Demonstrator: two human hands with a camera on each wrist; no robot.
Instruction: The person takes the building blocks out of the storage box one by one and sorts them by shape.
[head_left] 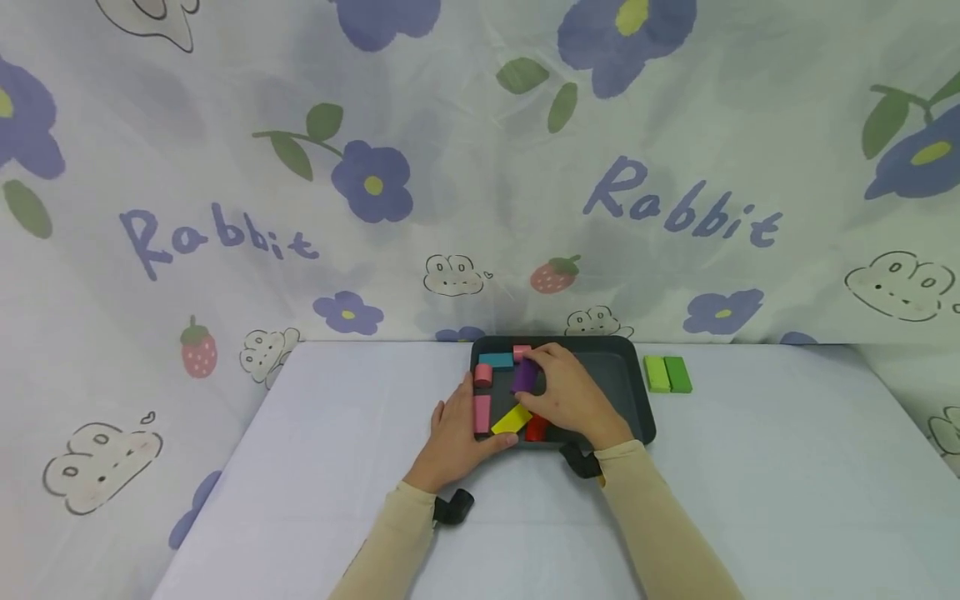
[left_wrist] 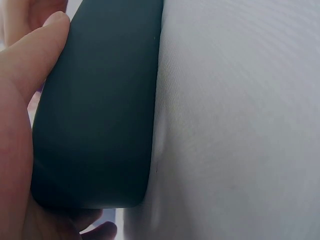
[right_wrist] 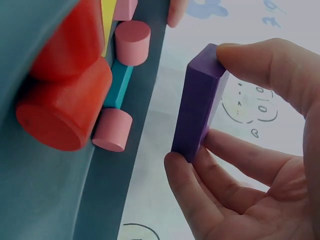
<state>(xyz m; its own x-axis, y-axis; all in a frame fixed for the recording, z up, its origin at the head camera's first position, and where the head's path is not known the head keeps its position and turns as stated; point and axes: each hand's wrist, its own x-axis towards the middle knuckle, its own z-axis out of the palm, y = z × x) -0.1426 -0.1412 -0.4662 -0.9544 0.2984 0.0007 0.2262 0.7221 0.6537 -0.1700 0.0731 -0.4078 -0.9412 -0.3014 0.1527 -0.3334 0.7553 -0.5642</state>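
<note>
My right hand [head_left: 573, 396] pinches a purple rectangular block [right_wrist: 199, 105] over the dark tray [head_left: 617, 379], thumb at one end and fingertips at the other. My left hand [head_left: 453, 437] lies around the tray's front left corner, its fingers along the left side and its thumb [left_wrist: 42, 47] against the front wall. Inside the tray are a blue block [head_left: 495, 360], two pink cylinders [right_wrist: 132, 42], a pink block [head_left: 482, 412] and a tilted yellow block [head_left: 512, 419]. Two red cylinders [right_wrist: 70, 112] lie near the front side.
A light green block [head_left: 657, 374] and a darker green block [head_left: 678, 375] lie side by side on the white table [head_left: 300, 500], right of the tray. Behind the tray hangs a patterned curtain [head_left: 480, 192]. Each wrist carries a black camera strap [head_left: 453, 507].
</note>
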